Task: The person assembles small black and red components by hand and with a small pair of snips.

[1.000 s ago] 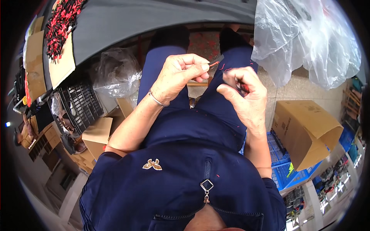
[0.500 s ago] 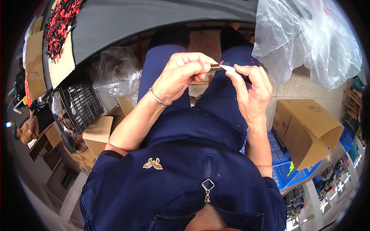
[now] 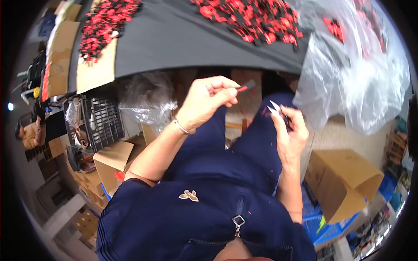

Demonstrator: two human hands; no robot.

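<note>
Between thumb and fingers, my left hand pinches a small black-and-red strip, whose free end points right. My right hand is closed around a pair of small thread snips; their two pointed blades stand slightly apart and aim up and left. A gap separates the blades from the strip. Both hands are above my lap, in front of the dark table. On it lie a pile of red and black pieces and another such pile at the left, partly over a cardboard sheet.
Clear plastic bags hang over the table's right side. An upright cardboard box stands at the right by blue crates. To the left are a black crate, crumpled clear plastic and an open carton. A person is at far left.
The snips have moved away from the strip, down and to the right, and their blades have parted. My view has tilted up, bringing more of the table and its piles into sight.
</note>
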